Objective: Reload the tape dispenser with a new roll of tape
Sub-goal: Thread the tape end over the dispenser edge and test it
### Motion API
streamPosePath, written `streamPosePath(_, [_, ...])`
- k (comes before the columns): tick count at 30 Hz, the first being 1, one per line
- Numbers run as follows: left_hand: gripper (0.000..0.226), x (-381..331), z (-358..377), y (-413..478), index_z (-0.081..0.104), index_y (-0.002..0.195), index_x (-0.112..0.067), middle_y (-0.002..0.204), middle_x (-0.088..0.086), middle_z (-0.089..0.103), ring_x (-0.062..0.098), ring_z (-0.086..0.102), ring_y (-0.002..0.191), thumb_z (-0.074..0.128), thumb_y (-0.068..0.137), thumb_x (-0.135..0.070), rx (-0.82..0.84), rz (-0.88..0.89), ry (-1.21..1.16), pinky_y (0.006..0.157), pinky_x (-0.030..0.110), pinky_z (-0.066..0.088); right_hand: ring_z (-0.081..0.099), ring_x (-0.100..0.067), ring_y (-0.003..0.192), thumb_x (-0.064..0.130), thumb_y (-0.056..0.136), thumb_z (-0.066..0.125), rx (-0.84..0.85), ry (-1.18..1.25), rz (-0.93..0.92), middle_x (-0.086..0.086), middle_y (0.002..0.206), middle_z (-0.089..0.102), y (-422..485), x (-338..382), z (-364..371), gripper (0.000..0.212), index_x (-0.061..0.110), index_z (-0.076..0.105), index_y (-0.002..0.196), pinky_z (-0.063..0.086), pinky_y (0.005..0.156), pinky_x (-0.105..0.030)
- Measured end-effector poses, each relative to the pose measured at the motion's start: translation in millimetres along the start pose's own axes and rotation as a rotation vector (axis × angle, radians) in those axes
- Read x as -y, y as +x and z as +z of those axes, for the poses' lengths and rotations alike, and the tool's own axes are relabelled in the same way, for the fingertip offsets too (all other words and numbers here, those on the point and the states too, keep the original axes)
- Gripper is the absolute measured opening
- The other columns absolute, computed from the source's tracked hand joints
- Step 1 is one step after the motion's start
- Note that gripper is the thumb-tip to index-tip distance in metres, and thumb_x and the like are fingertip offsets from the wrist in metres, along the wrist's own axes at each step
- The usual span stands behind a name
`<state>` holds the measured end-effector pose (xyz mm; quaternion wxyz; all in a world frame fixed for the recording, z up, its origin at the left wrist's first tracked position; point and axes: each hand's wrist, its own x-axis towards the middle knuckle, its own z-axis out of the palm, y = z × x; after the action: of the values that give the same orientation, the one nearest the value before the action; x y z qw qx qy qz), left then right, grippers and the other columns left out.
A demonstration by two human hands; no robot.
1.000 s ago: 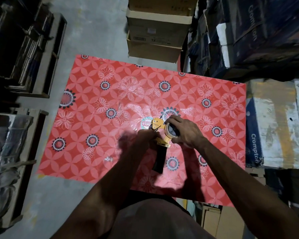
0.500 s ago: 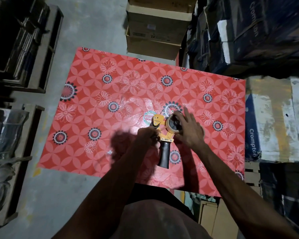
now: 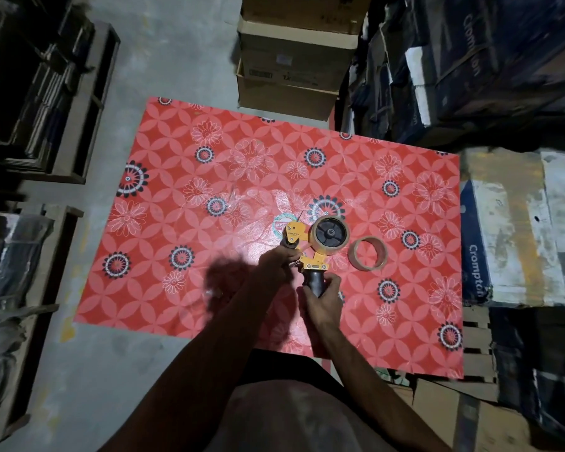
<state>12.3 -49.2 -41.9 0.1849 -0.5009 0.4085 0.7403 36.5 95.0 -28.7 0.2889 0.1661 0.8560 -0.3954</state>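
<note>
A: Tape dispenser [image 3: 310, 252] — orange frame, black handle, held just above the red patterned table [image 3: 183, 177], a little right of centre. A roll [image 3: 330, 237] sits on the hub at the frame's 1 o'clock.

B: Hands?

A: Right hand [image 3: 322, 300] wraps the handle from 6 o'clock, fingers closed round it. Left hand [image 3: 279, 261] at the frame's 8 o'clock, fingers curled by the roller end; can't tell whether they pinch the tape tail or the frame.

B: The ring lying off to 3 o'clock?

A: Bare cardboard core [image 3: 367, 253], on the table, apart from the dispenser. Likely the spent one.

B: How does it handle?

A: Judging by looks: light, rigid frame, handle grippy. Best held by the handle. The toothed blade at the front is the part to avoid. The tape tail will be thin, sticky, prone to folding onto itself.
</note>
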Motion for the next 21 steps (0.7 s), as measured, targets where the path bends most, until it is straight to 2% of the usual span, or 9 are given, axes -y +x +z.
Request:
streamPosePath(2, [0.042, 10.8, -8.6, -3.1, 0.054, 0.136, 0.012, 0.052, -0.001, 0.067, 0.019, 0.075, 0.060, 0.058, 0.097, -0.004, 0.049, 0.031, -0.077, 0.044, 0.023, 0.054, 0.065, -0.021, 0.077, 0.042, 0.084, 0.083, -0.024, -0.017, -0.017, 0.003, 0.093, 0.071, -0.5, 2.0, -2.4, 0.047, 0.025, 0.060, 0.121, 0.044, 0.063, -0.028])
streamPosePath(4, [0.037, 20.6, -7.2, 2.3, 0.061, 0.132, 0.012, 0.061, -0.010, 0.074, 0.010, 0.078, 0.080, 0.059, 0.098, -0.003, 0.038, 0.115, -0.229, 0.055, 0.019, 0.055, 0.067, -0.023, 0.088, 0.053, 0.080, 0.083, -0.027, -0.048, -0.032, 0.006, 0.096, 0.073, -1.7, -0.8, -3.8, 0.046, 0.031, 0.063, 0.116, 0.045, 0.072, -0.033])
streamPosePath(7, [0.025, 47.8, -5.9, 6.6, 0.073, 0.104, 0.006, 0.091, 0.018, 0.078, 0.001, 0.074, 0.095, 0.068, 0.081, 0.001, 0.189, 0.350, -0.214, 0.077, 0.016, 0.055, 0.074, -0.024, 0.071, 0.058, 0.071, 0.085, 0.014, 0.027, -0.041, 0.005, 0.080, 0.076, -2.5, -9.1, -8.4, 0.043, 0.037, 0.065, 0.104, 0.060, 0.067, -0.047])
streamPosePath(9, [0.018, 43.4, -0.7, -10.7, 0.072, 0.098, 0.006, 0.087, 0.019, 0.074, -0.013, 0.070, 0.084, 0.069, 0.080, 0.009, 0.143, 0.317, -0.340, 0.072, 0.007, 0.053, 0.070, -0.025, 0.055, 0.049, 0.069, 0.089, 0.046, 0.114, -0.030, -0.001, 0.077, 0.077, -1.5, -15.8, -14.0, 0.040, 0.038, 0.068, 0.101, 0.060, 0.056, -0.053])
streamPosePath(11, [0.009, 35.2, 7.3, -33.5, 0.072, 0.095, -0.009, 0.082, 0.002, 0.071, -0.001, 0.070, 0.063, 0.064, 0.092, -0.006, -0.088, 0.274, -0.211, 0.058, 0.013, 0.055, 0.068, -0.029, 0.054, 0.041, 0.068, 0.089, 0.066, 0.154, -0.012, -0.004, 0.080, 0.077, -3.9, -18.9, -18.4, 0.040, 0.036, 0.070, 0.102, 0.058, 0.052, -0.055])
streamPosePath(13, [0.022, 39.3, 19.7, -36.6, 0.073, 0.076, -0.008, 0.071, 0.006, 0.070, 0.016, 0.069, 0.056, 0.060, 0.092, 0.001, -0.155, 0.280, -0.288, 0.053, 0.024, 0.056, 0.068, -0.031, 0.052, 0.037, 0.065, 0.084, 0.058, 0.160, -0.013, -0.007, 0.073, 0.076, -7.9, -16.2, -21.3, 0.034, 0.033, 0.073, 0.096, 0.059, 0.054, -0.054])
streamPosePath(15, [0.009, 30.3, 34.9, -52.4, 0.068, 0.070, -0.004, 0.068, 0.015, 0.067, 0.025, 0.064, 0.057, 0.069, 0.079, -0.006, -0.304, 0.292, -0.400, 0.054, 0.030, 0.052, 0.063, -0.025, 0.047, 0.026, 0.067, 0.080, 0.036, 0.193, 0.017, -0.006, 0.063, 0.072, -11.5, -6.5, -26.3, 0.019, 0.025, 0.074, 0.085, 0.058, 0.052, -0.046])
streamPosePath(17, [0.016, 17.3, 45.1, -66.1, 0.061, 0.077, -0.005, 0.072, 0.013, 0.061, 0.022, 0.055, 0.062, 0.071, 0.073, -0.017, -0.457, 0.238, -0.391, 0.052, 0.029, 0.044, 0.058, -0.020, 0.043, 0.012, 0.073, 0.077, 0.016, 0.210, 0.047, -0.003, 0.056, 0.067, -8.8, 1.6, -33.3, 0.008, 0.017, 0.073, 0.079, 0.053, 0.049, -0.037])
streamPosePath(21, [0.047, 12.1, 54.7, -74.7, 0.058, 0.086, 0.022, 0.072, 0.016, 0.053, 0.023, 0.051, 0.063, 0.067, 0.064, -0.018, -0.441, 0.300, -0.428, 0.043, 0.023, 0.039, 0.055, -0.015, 0.039, 0.007, 0.075, 0.075, 0.016, 0.223, 0.029, -0.002, 0.053, 0.064, -1.2, 4.7, -44.4, 0.007, 0.009, 0.073, 0.081, 0.050, 0.045, -0.028])
